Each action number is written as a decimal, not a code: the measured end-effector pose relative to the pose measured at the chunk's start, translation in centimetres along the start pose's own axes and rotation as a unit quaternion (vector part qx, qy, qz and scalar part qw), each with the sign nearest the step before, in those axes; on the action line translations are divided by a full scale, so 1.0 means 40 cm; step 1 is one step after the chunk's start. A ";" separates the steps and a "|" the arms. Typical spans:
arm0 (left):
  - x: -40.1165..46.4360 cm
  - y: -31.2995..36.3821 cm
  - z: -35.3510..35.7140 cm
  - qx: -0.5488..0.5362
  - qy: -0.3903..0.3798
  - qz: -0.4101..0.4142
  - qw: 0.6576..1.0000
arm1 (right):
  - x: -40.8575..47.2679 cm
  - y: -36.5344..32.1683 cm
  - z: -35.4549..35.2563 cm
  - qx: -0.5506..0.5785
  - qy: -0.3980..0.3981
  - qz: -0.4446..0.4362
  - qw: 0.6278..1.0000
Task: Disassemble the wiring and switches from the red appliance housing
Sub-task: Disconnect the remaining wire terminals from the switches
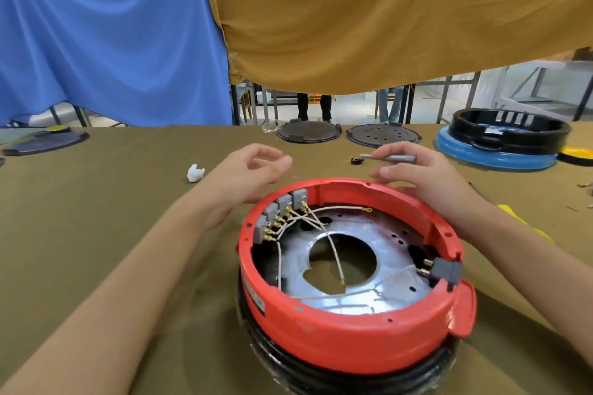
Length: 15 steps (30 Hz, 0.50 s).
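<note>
Workbench: olive cloth point(96, 234), hung blue and mustard sheets behind.
Red housing point(353, 340): centre, open side up, on black ring point(321, 375).
Switches point(282, 208): grey row on inner left wall, thin white wires point(333, 253) attached, crossing metal plate point(394, 250).
Left hand point(253, 170): loosely curled, holding nothing, beyond rim.
Right hand point(417, 170): pinching metal tool point(388, 157), thumb over far rim.
Risk: tearing wires or terminals if pulled before freeing; tool slipping; housing sliding, unheld.
</note>
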State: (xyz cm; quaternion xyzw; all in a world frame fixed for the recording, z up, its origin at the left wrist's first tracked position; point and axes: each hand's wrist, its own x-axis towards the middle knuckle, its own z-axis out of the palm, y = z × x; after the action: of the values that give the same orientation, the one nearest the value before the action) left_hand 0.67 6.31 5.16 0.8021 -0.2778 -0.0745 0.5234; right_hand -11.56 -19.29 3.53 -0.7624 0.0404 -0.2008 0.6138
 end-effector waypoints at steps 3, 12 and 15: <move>-0.019 0.000 -0.077 -0.019 -0.110 -0.091 0.990 | 0.003 0.003 0.001 0.058 -0.073 0.008 0.996; -0.038 0.013 -0.040 0.034 -0.253 0.007 0.967 | 0.000 -0.004 -0.011 -0.009 -0.024 -0.028 0.999; -0.019 0.010 0.014 0.089 -0.146 0.056 0.984 | -0.008 -0.002 0.000 -0.018 -0.021 -0.050 0.998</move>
State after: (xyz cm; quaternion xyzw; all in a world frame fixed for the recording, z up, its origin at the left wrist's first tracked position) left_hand -0.35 6.17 5.13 0.8092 -0.4013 -0.1361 0.4069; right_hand -11.86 -19.17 3.51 -0.7784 -0.0073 -0.2144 0.5900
